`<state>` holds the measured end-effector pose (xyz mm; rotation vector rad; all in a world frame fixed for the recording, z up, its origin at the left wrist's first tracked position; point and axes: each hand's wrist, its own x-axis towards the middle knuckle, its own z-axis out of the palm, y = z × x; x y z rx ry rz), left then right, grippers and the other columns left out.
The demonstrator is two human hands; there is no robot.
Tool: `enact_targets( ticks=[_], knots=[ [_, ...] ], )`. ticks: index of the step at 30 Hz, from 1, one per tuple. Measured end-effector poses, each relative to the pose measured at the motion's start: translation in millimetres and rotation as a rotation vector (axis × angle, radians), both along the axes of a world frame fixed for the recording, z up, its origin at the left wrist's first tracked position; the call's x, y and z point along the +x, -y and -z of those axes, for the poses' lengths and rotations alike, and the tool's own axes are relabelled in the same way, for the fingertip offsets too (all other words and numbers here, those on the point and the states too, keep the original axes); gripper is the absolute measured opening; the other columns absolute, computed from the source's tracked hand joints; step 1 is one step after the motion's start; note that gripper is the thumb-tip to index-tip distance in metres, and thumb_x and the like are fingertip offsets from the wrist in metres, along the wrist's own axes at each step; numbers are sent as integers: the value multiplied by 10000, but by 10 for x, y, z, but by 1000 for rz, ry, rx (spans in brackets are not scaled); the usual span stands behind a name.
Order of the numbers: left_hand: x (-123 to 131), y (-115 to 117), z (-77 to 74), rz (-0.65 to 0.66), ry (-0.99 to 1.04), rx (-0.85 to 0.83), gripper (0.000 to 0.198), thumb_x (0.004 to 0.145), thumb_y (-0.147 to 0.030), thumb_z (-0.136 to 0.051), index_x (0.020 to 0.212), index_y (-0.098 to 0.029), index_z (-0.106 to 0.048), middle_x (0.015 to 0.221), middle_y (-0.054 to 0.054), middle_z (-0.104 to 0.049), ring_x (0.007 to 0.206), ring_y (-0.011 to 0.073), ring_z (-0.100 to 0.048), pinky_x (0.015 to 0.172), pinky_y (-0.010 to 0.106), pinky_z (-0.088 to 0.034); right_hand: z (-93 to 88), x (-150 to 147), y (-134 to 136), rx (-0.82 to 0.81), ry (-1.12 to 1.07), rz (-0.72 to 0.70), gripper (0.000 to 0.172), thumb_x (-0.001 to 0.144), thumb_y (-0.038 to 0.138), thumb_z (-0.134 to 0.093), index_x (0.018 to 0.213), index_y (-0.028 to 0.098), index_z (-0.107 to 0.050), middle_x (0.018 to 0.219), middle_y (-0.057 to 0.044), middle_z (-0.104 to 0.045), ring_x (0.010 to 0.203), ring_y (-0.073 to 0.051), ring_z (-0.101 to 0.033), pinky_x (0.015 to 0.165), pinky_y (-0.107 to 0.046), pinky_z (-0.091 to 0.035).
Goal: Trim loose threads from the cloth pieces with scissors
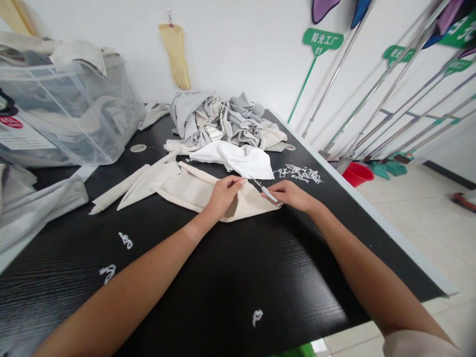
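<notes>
A beige cloth piece (pixel 197 186) lies on the black table, its right part folded up. My left hand (pixel 224 195) is closed on the cloth's upper edge, thumb and fingers pinching it. Close to its right, my right hand (pixel 290 195) grips small grey-handled thread snips (pixel 268 193). The thin metal blades point up and left, toward the pinched edge; whether they touch the cloth I cannot tell. Just behind both hands lies a crumpled white cloth (pixel 238 157). To the right is a heap of white thread scraps (pixel 301 172).
A pile of grey and beige cloths (pixel 226 119) sits at the back. A clear plastic bin (pixel 100 124) of fabric stands at the left, near folded cloth strips (pixel 128 186). Thread tufts (pixel 125 240) dot the black table (pixel 208 292). Mops (pixel 334 79) lean right, beside a red basin (pixel 357 173).
</notes>
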<state>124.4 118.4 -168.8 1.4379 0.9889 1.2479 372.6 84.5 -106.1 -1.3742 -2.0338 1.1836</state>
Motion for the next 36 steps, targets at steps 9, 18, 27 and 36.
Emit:
enact_targets(
  ticks=[9, 18, 27, 36],
  knots=[
    [15, 35, -42, -39, -69, 60, 201, 919, -375, -702, 965, -196, -782, 1012, 64, -805, 972, 228, -719, 916, 339, -530, -54, 13, 4, 114, 238, -39, 575, 932, 701, -595, 685, 181, -599, 640, 17, -508, 638, -144, -421, 608, -308, -272],
    [10, 18, -30, -6, -50, 28, 223, 924, -400, -687, 934, -192, -764, 963, 54, -786, 941, 219, -698, 889, 328, -522, -129, -53, 65, 244, 460, -52, 616, 966, 716, -527, 637, 197, -481, 602, 26, -446, 615, -138, -390, 610, -322, -233],
    [15, 17, -22, 16, -44, 26, 206, 914, -393, -692, 926, -195, -749, 954, 49, -777, 934, 217, -687, 876, 325, -518, -99, -91, 80, 326, 518, -57, 586, 970, 685, -526, 634, 205, -508, 579, 25, -475, 582, -138, -389, 605, -326, -215],
    [14, 30, -26, -6, -109, 98, 177, 936, -352, -662, 918, -194, -741, 900, 33, -761, 858, 199, -672, 817, 312, -492, -123, -152, 131, 409, 629, -28, 614, 981, 702, -489, 631, 199, -523, 582, 7, -512, 563, -134, -400, 613, -338, -187]
  ],
)
